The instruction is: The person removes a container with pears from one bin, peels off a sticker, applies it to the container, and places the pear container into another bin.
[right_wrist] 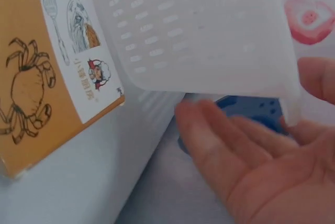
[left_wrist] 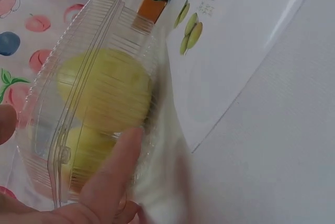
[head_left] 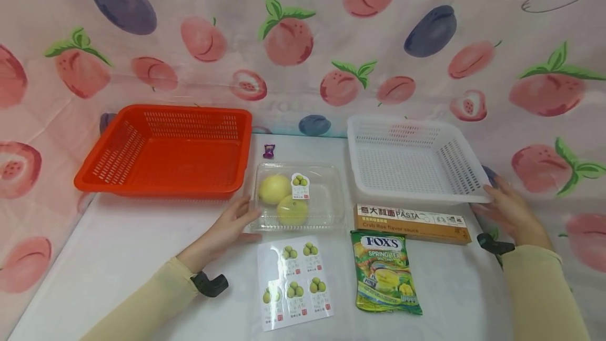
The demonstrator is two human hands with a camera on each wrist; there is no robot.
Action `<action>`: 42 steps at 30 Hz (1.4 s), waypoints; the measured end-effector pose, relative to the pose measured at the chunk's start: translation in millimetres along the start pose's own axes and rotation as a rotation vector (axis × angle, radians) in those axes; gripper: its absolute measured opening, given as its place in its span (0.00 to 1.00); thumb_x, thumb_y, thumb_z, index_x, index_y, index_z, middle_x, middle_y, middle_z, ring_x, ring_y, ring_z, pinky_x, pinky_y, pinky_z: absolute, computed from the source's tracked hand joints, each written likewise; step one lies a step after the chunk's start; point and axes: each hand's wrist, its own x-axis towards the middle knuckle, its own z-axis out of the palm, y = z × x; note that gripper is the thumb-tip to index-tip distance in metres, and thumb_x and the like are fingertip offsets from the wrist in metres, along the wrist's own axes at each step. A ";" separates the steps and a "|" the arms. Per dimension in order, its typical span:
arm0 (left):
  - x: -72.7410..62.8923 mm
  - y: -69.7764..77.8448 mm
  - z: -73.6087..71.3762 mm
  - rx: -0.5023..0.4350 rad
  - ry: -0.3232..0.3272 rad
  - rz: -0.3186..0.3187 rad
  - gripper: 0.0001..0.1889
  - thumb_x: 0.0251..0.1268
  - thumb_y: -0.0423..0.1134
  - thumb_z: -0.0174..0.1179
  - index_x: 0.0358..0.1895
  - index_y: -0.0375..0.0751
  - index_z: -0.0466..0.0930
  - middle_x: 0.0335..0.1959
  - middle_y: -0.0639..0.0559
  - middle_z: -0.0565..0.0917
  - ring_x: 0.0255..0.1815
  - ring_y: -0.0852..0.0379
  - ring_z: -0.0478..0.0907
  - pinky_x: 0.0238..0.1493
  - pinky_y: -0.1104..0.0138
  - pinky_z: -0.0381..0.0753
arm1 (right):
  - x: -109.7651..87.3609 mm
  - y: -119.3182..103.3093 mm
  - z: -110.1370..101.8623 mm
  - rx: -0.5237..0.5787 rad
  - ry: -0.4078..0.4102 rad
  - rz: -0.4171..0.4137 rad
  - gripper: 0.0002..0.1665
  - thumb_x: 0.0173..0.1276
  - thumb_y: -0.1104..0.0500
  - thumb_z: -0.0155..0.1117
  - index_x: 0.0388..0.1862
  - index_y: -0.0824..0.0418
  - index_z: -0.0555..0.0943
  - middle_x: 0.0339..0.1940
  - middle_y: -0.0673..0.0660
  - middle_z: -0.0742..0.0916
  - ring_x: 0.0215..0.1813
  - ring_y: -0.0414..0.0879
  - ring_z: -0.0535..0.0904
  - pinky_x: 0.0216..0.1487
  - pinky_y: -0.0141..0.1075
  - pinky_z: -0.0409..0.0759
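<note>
My left hand (head_left: 227, 230) is at the left end of a lidded clear plastic box (head_left: 326, 199), its fingers extended. A straight finger (left_wrist: 118, 169) lies along the box's side in the left wrist view. Inside sit two yellow-green fruits (head_left: 292, 210), and a fruit-picture sticker (head_left: 300, 187) is on the lid. At the near right corner of a white plastic basket (head_left: 402, 192) is my right hand (head_left: 513, 214). In the right wrist view its loosely extended fingers (right_wrist: 209, 148) reach below the basket's corner, with the thumb beside the rim.
A red basket (head_left: 161, 189) stands at the back left, beside a small purple wrapped candy (head_left: 269, 151). Close in front of the white basket lies a pasta box (head_left: 412, 223), then a green Fox's candy bag (head_left: 385, 272). A sticker sheet (head_left: 294, 272) lies before the clear box. Patterned cloth (head_left: 293, 83) hangs behind.
</note>
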 end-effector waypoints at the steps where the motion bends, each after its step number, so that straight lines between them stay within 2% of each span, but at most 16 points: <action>1: 1.2 0.3 0.9 -0.004 0.006 0.000 0.46 0.71 0.47 0.58 0.78 0.36 0.36 0.77 0.34 0.43 0.72 0.34 0.55 0.51 0.51 0.79 | 0.7 1.4 -0.3 0.055 -0.022 0.000 0.54 0.74 0.42 0.54 0.75 0.37 0.24 0.80 0.61 0.41 0.56 0.40 0.73 0.63 0.54 0.64; 4: 5.0 0.8 3.2 -0.026 -0.005 0.010 0.48 0.70 0.48 0.60 0.78 0.37 0.34 0.77 0.34 0.40 0.72 0.34 0.54 0.50 0.50 0.80 | 3.8 5.2 -2.2 0.152 -0.088 -0.022 0.47 0.77 0.46 0.50 0.77 0.34 0.29 0.81 0.54 0.42 0.66 0.46 0.66 0.65 0.57 0.56; 7: 8.3 0.7 5.1 -0.065 -0.022 0.023 0.48 0.70 0.46 0.60 0.78 0.39 0.32 0.77 0.35 0.38 0.71 0.35 0.56 0.50 0.48 0.79 | 5.8 6.1 -2.6 0.245 -0.129 -0.033 0.42 0.79 0.50 0.48 0.78 0.32 0.36 0.80 0.49 0.45 0.71 0.48 0.59 0.66 0.56 0.52; 9: 9.9 0.8 6.5 -0.092 -0.031 0.033 0.48 0.71 0.43 0.59 0.79 0.42 0.30 0.78 0.37 0.37 0.72 0.36 0.55 0.50 0.47 0.79 | 6.7 6.4 -3.3 0.310 -0.142 -0.036 0.40 0.80 0.53 0.48 0.79 0.33 0.39 0.80 0.48 0.46 0.69 0.47 0.64 0.66 0.56 0.52; 13: 12.8 0.1 8.2 -0.111 -0.010 0.039 0.47 0.72 0.39 0.57 0.78 0.44 0.28 0.78 0.39 0.37 0.72 0.38 0.55 0.52 0.46 0.78 | 7.5 8.8 -5.8 0.442 -0.146 -0.023 0.41 0.78 0.57 0.52 0.78 0.32 0.44 0.79 0.48 0.48 0.53 0.44 0.79 0.66 0.55 0.53; 15: 13.9 -0.1 9.0 -0.110 0.011 0.038 0.46 0.72 0.37 0.56 0.78 0.44 0.28 0.78 0.39 0.39 0.71 0.38 0.57 0.52 0.47 0.77 | 7.2 10.5 -7.7 0.494 -0.150 -0.015 0.41 0.77 0.58 0.53 0.78 0.30 0.47 0.78 0.48 0.49 0.49 0.45 0.82 0.66 0.55 0.54; 17: 14.5 0.1 10.0 -0.109 0.032 0.037 0.46 0.72 0.36 0.55 0.78 0.43 0.28 0.78 0.39 0.41 0.69 0.38 0.61 0.54 0.47 0.76 | 7.3 12.2 -9.9 0.529 -0.155 -0.019 0.40 0.77 0.59 0.53 0.77 0.30 0.50 0.77 0.47 0.53 0.49 0.47 0.82 0.65 0.55 0.55; 22: 13.3 2.7 13.7 -0.128 0.060 0.044 0.45 0.71 0.34 0.53 0.78 0.39 0.28 0.78 0.38 0.41 0.68 0.38 0.63 0.56 0.48 0.75 | 5.6 11.7 -9.6 0.564 -0.163 -0.016 0.40 0.77 0.60 0.54 0.77 0.30 0.52 0.76 0.45 0.56 0.50 0.48 0.82 0.65 0.54 0.57; 23: 12.8 3.0 14.2 -0.135 0.064 0.042 0.45 0.71 0.33 0.53 0.78 0.38 0.29 0.78 0.38 0.41 0.68 0.38 0.63 0.56 0.49 0.75 | 5.0 11.0 -8.4 0.576 -0.166 -0.007 0.41 0.77 0.60 0.54 0.77 0.29 0.50 0.77 0.46 0.54 0.49 0.48 0.83 0.65 0.54 0.55; 27: 10.4 3.6 15.6 -0.170 0.083 0.038 0.43 0.71 0.31 0.52 0.78 0.39 0.32 0.78 0.38 0.42 0.67 0.37 0.64 0.53 0.52 0.78 | 3.4 9.6 -5.7 0.581 -0.155 0.010 0.42 0.77 0.60 0.54 0.77 0.29 0.48 0.77 0.46 0.53 0.48 0.48 0.84 0.64 0.53 0.56; 33: 2.8 2.9 13.4 -0.174 0.103 0.060 0.41 0.71 0.28 0.51 0.79 0.42 0.35 0.78 0.40 0.44 0.62 0.37 0.68 0.47 0.56 0.82 | 4.8 10.9 -4.9 0.587 -0.155 0.012 0.41 0.77 0.59 0.53 0.77 0.28 0.48 0.77 0.46 0.53 0.49 0.47 0.83 0.65 0.53 0.57; 39: -8.1 5.3 11.5 -0.145 0.087 0.065 0.42 0.71 0.30 0.52 0.79 0.38 0.34 0.79 0.40 0.41 0.69 0.39 0.62 0.48 0.59 0.82 | 5.7 11.9 -5.8 0.622 -0.172 0.006 0.41 0.78 0.60 0.51 0.77 0.28 0.47 0.78 0.46 0.49 0.48 0.49 0.84 0.63 0.54 0.57; 42: -14.8 9.2 11.7 -0.139 0.072 0.068 0.42 0.71 0.31 0.53 0.79 0.38 0.34 0.78 0.40 0.43 0.71 0.40 0.59 0.49 0.59 0.81 | 4.9 11.4 -5.8 0.611 -0.163 0.006 0.41 0.78 0.60 0.52 0.77 0.28 0.48 0.77 0.47 0.53 0.47 0.49 0.84 0.63 0.54 0.57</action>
